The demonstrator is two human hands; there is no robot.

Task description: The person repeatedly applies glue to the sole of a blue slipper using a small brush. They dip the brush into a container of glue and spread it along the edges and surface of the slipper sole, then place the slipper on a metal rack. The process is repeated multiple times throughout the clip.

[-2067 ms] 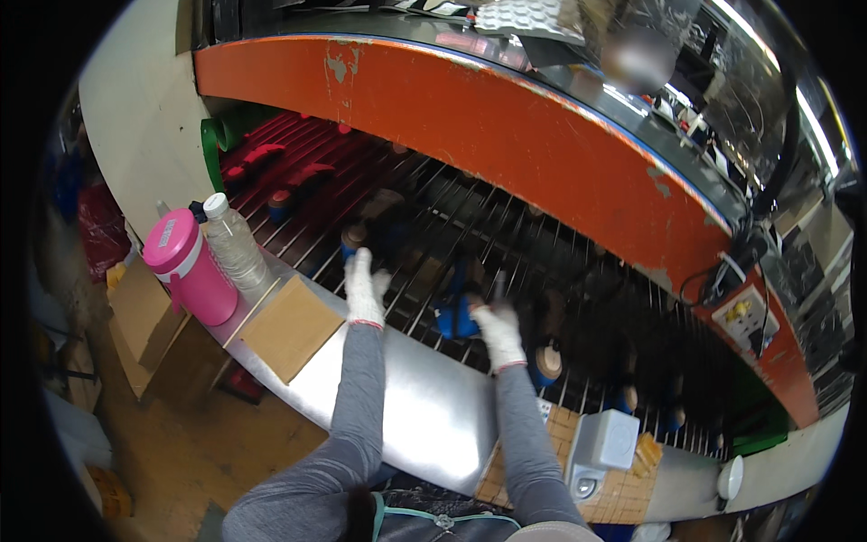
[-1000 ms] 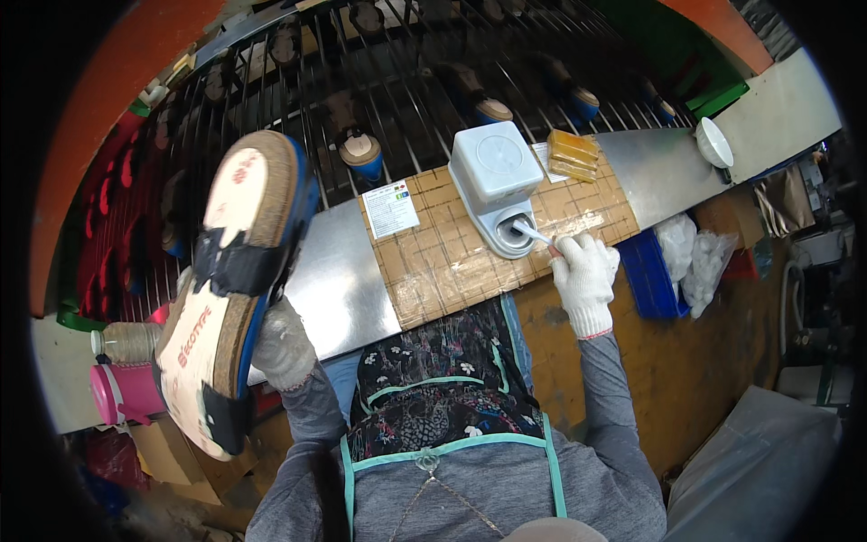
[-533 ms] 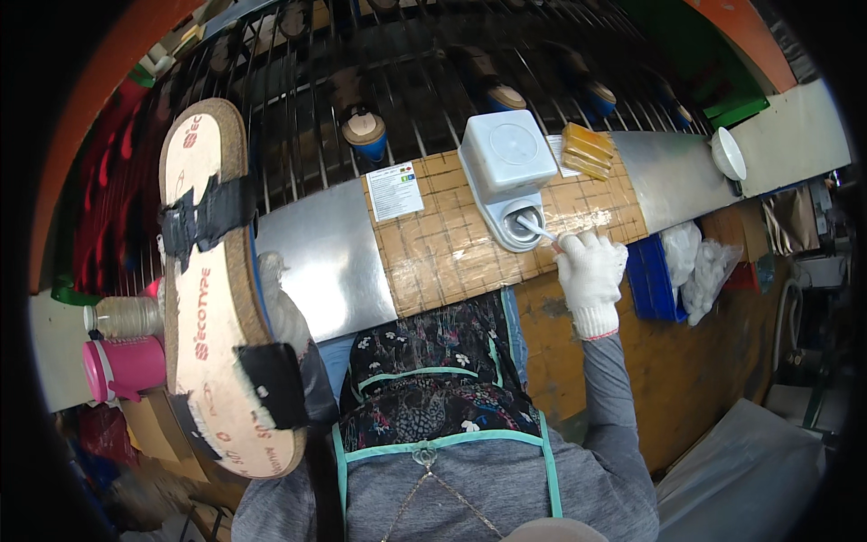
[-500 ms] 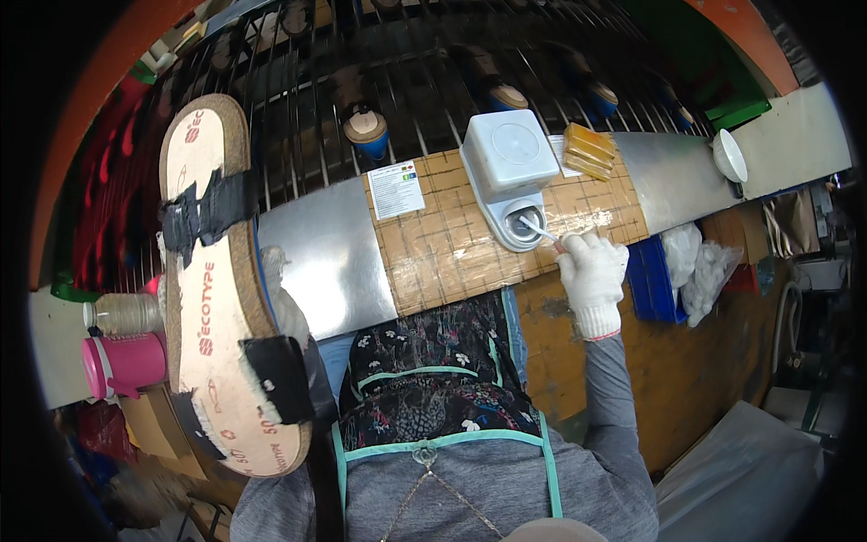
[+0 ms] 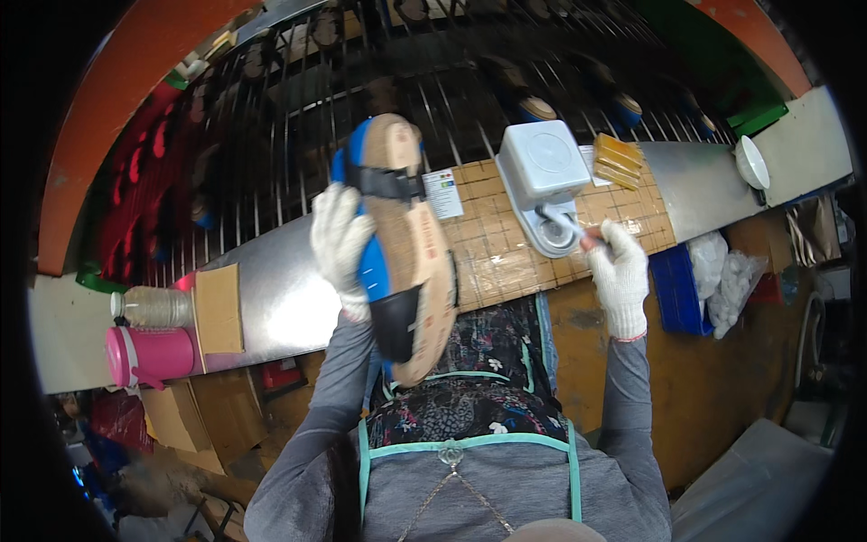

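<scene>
My left hand (image 5: 340, 244), in a white knit glove, grips a sandal on a blue last (image 5: 375, 271) by its side. The sandal's pale insole and cork-brown footbed (image 5: 400, 203) face right, with black straps wrapped across; it is blurred by motion. My right hand (image 5: 623, 280), in a white glove with bare fingertips showing, pinches a white-handled brush (image 5: 567, 221). The brush reaches into the round cup (image 5: 553, 242) at the front of a white dispenser (image 5: 546, 163). The brush's tip is hard to make out.
A taped cardboard mat (image 5: 488, 235) lies on the metal bench (image 5: 280, 298). Yellow translucent blocks (image 5: 618, 161) and a white bowl (image 5: 751, 163) stand right. A pink jug (image 5: 153, 352) and a clear bottle (image 5: 158, 307) stand left. Behind runs a rod rack (image 5: 442, 117) bearing several shoes.
The sandal has swung away from the near left toward the middle, turning its side to view, and my left hand now shows. The right hand stays by the cup with the brush.
</scene>
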